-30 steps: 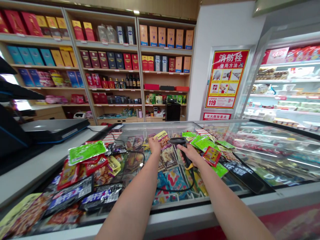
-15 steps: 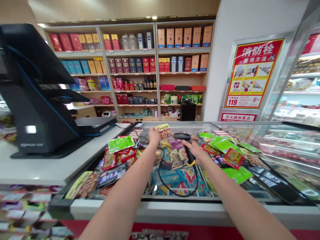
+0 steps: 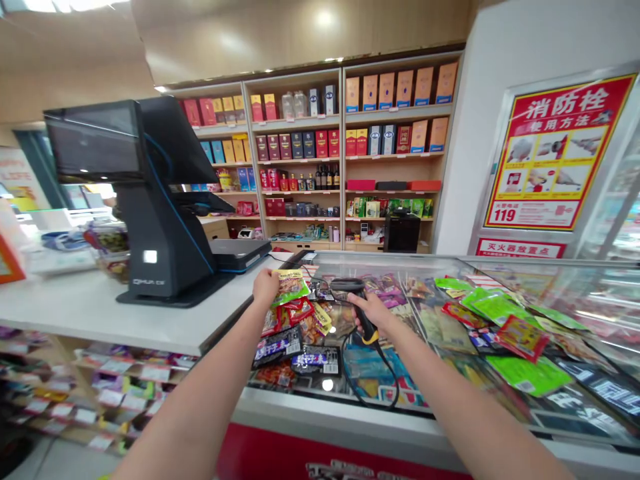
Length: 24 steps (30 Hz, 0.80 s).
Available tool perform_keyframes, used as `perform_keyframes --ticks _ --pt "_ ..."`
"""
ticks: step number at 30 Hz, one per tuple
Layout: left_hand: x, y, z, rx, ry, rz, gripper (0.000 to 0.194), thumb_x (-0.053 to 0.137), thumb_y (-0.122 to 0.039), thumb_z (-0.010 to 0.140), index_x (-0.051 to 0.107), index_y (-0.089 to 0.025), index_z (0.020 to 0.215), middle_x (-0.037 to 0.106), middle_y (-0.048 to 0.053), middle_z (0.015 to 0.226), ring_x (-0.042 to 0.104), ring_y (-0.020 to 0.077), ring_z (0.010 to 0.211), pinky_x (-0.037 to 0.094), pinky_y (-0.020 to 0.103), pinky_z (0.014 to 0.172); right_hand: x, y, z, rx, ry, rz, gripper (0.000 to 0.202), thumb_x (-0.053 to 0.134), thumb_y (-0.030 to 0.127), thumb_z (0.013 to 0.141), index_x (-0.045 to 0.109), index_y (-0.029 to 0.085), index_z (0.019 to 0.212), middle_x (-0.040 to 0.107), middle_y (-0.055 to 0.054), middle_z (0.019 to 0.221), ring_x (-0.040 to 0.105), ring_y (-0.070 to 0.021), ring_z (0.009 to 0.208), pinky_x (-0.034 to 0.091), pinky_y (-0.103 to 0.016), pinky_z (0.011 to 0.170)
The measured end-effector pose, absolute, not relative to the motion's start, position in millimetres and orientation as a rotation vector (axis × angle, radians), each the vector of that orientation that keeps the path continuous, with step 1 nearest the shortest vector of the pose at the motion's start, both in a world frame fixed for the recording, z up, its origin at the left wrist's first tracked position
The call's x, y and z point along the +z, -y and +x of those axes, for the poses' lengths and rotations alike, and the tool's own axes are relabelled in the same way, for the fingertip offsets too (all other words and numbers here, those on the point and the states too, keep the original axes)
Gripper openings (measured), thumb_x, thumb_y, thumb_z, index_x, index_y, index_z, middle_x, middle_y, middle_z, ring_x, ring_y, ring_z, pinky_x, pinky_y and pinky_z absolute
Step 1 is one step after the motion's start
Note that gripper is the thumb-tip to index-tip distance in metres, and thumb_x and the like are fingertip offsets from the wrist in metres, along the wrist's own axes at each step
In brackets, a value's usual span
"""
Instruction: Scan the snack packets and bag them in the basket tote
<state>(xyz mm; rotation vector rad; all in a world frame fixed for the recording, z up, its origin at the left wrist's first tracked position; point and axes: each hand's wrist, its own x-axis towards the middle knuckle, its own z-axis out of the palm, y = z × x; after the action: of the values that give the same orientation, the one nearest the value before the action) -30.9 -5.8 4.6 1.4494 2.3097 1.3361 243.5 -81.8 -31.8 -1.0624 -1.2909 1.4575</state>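
Left hand (image 3: 266,288) first, in the head view: its fingers are closed on the near-left edge of a yellow-topped snack packet (image 3: 290,283), gripping it narrowly, with the thumb's exact place too small to tell. That packet is over the left pile, in front of a bright green packet (image 3: 303,293); whether the two touch is unclear. Red packets (image 3: 300,311) and black packets (image 3: 316,361) lie nearer the body, on the freezer's glass top.

Right hand (image 3: 369,311) is wrapped around the handle of a black scanner (image 3: 349,285), whose cable (image 3: 396,387) loops below it. The scanner's head has its long axis roughly crosswise, the narrow end seeming to face left, toward the held packet; the handle slopes down and back toward the wrist. Packet and scanner are at nearly the same height in the view, apart, the packet to the scanner's left.

Of the two hands, the left is the nearer to the white counter (image 3: 220,313) and the left pile; the right pile, with its green packets (image 3: 530,375), is well off to the right hand's right.
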Motion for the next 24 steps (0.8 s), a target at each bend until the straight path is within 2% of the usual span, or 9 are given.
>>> perform_keyframes --ticks 4,6,10,14,17,20,24 --pt "14 15 -23 1.242 -2.393 1.426 0.02 0.054 -0.029 0.076 0.059 -0.019 0.093 0.064 0.017 0.104 0.057 0.0357 0.104 0.038 0.057 0.09 -31 81 247 1.453 1.278 -1.055 0.023 0.059 0.037 0.082 0.046 0.019 0.078 0.052 0.006 0.048 0.046 -0.0087 0.035 0.04 -0.018 0.032" --pt "21 20 -15 1.289 -2.466 1.508 0.029 0.054 -0.031 0.077 0.057 -0.018 0.102 0.06 0.018 0.114 0.052 0.0358 0.111 0.034 0.059 0.094 -31 80 253 1.444 1.254 -1.067 0.023 0.059 0.037 0.082 0.047 0.018 0.078 0.053 0.005 0.048 0.047 -0.0089 0.035 0.04 -0.018 0.032" --pt "31 26 14 1.55 -2.429 1.807 0.034 0.05 -0.03 0.08 0.053 -0.018 0.112 0.047 0.017 0.13 0.044 0.0323 0.121 0.028 0.057 0.101 -35 76 271 1.406 1.19 -1.086 0.023 0.058 0.037 0.084 0.048 0.018 0.075 0.053 0.005 0.048 0.047 -0.0099 0.035 0.04 -0.02 0.032" --pt "18 22 73 1.638 -2.054 2.146 0.029 0.049 -0.028 0.081 0.055 -0.018 0.108 0.051 0.014 0.124 0.046 0.0285 0.119 0.033 0.047 0.101 -37 73 299 1.337 1.102 -1.087 0.027 0.057 0.039 0.084 0.048 0.017 0.069 0.051 0.004 0.047 0.047 -0.0096 0.034 0.04 -0.02 0.032" --pt "-6 19 137 1.415 -1.797 2.294 0.024 0.052 -0.026 0.079 0.059 -0.017 0.1 0.057 0.012 0.113 0.052 0.0249 0.112 0.041 0.038 0.094 -36 75 328 1.245 1.018 -1.078 0.026 0.056 0.038 0.084 0.047 0.018 0.071 0.051 0.005 0.047 0.045 -0.0092 0.033 0.04 -0.021 0.032" --pt "-31 21 206 1.051 -1.626 2.345 0.015 0.054 -0.026 0.079 0.063 -0.017 0.089 0.062 0.01 0.103 0.058 0.0214 0.101 0.043 0.032 0.09 -34 80 361 1.125 0.954 -1.096 0.028 0.06 0.041 0.08 0.046 0.018 0.07 0.05 0.006 0.046 0.046 -0.0089 0.034 0.041 -0.02 0.033" --pt "-55 27 287 0.75 -1.539 2.307 0.022 0.051 -0.032 0.083 0.065 -0.015 0.083 0.063 0.013 0.103 0.059 0.0239 0.099 0.044 0.035 0.086 -33 86 400 1.022 0.93 -1.105 0.032 0.063 0.045 0.077 0.047 0.018 0.07 0.05 0.005 0.045 0.046 -0.0089 0.034 0.041 -0.02 0.033"
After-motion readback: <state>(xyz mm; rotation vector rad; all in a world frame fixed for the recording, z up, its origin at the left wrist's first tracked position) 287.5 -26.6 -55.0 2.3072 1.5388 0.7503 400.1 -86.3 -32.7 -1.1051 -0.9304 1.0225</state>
